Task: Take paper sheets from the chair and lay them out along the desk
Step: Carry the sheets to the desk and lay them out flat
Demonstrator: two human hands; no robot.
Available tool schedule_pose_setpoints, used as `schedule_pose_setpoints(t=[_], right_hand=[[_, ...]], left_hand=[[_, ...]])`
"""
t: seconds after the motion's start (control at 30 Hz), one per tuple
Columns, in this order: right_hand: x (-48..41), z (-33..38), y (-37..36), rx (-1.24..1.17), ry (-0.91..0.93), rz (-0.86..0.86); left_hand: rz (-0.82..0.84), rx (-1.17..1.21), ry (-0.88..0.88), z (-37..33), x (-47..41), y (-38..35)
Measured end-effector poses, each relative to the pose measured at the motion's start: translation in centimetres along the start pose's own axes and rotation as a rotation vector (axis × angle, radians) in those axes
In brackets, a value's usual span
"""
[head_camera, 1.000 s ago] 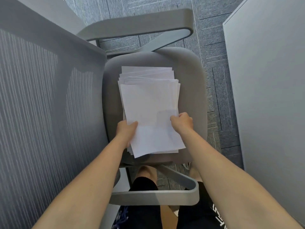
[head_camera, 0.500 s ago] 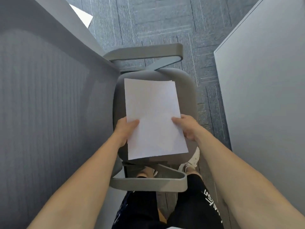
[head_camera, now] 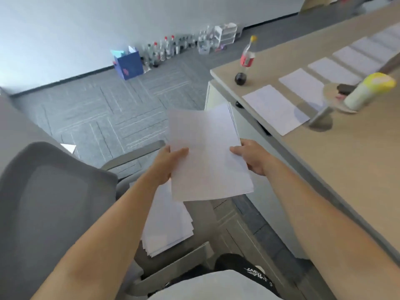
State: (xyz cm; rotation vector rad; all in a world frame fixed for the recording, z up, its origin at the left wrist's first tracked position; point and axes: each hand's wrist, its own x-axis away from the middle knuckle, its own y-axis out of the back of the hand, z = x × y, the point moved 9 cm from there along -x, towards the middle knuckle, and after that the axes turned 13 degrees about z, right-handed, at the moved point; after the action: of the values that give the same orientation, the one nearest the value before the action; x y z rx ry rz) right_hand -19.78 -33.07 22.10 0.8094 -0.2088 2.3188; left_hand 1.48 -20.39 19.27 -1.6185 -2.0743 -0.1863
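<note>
I hold a thin bundle of white paper sheets (head_camera: 207,152) in the air between the chair and the desk. My left hand (head_camera: 167,164) pinches its left edge and my right hand (head_camera: 252,156) grips its right edge. Below them a stack of white sheets (head_camera: 166,224) lies on the seat of the grey office chair (head_camera: 49,202). On the beige desk (head_camera: 335,169) at the right, several single sheets lie in a row along the front edge, the nearest sheet (head_camera: 275,109) by the desk corner.
A cola bottle (head_camera: 245,61) stands near the desk's far corner. A yellow-capped bottle (head_camera: 368,89) and a small stand sit further right on the desk. A blue bag (head_camera: 128,64) and several bottles line the far wall. One sheet (head_camera: 68,147) lies on the carpet.
Both hands lifted the sheets off the chair's stack and carried them up and to the right. My view swung from the chair seat toward the desk.
</note>
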Motion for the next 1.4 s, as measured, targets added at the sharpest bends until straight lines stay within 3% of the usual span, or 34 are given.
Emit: schedule_pose_setpoints(t=[0.17,0.47,0.67,0.83,1.07,1.4], right_hand=[[10.9,-0.9,10.6,-0.132,0.173,-0.190],[28.7,-15.6,28.2,-0.286,0.172,-0.450],[43.4,-25.0,37.5,-0.425,0.158,-0.701],[53.5,-29.8,42.7,-0.360,0.080,-0.902],[63.7,-35.3,49.0,-0.417,0.026,-1.115],[71.1,-36.6,65.8,-0.390,0.049,-1.274]], left_hand=[[0.158,-0.164,-0.134,-5.0,0.2,-14.4],[0.447,-0.741,-0.207,-2.3,0.4,-44.5],[0.585,-0.736,-0.270,1.3,2.0,-62.5],[0.844,-0.796,-0.288,4.4,5.1,-76.2],[1.088,-0.875,-0.357,6.6,6.4,-91.7],[1.188,-0.790,-0.446,4.8,1.1,-111.6]])
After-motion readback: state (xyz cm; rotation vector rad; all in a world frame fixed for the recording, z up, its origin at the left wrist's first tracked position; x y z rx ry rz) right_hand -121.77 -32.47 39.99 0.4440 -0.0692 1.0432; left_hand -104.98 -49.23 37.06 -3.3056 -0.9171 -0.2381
